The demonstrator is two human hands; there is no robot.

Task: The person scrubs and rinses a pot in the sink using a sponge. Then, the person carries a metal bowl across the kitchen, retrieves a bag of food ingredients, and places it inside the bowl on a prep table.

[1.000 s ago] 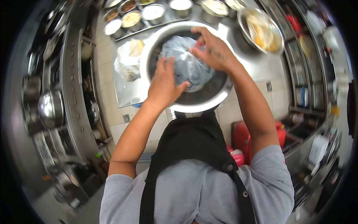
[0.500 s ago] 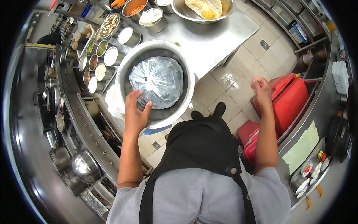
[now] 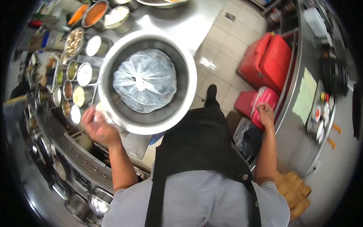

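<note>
A large metal bowl [image 3: 185,94] stands on the steel table, and in it lies a tied clear plastic bag [image 3: 145,81] with dark contents. My left hand [image 3: 101,126] is just outside the bowl's lower left rim, beside a crumpled white cloth or bag [image 3: 103,112]. Motion smears its fingers, so whether it touches the white thing is unclear. Off to the right, my right hand [image 3: 267,113] hangs in front of a small pink-red cooler [image 3: 245,103]. Its fingers are curled in, with nothing visible in them.
Steel containers of food, such as sliced mushrooms [image 3: 73,43] and shredded carrot [image 3: 95,14], line the table's left side. A big red cooler [image 3: 270,62] is on the right. Pans [image 3: 77,206] sit at lower left. Cardboard [image 3: 293,193] lies at lower right.
My left hand has moved left, from over the bowl's near edge to outside its rim. My right hand has dropped lower, towards the smaller cooler. The view has shifted.
</note>
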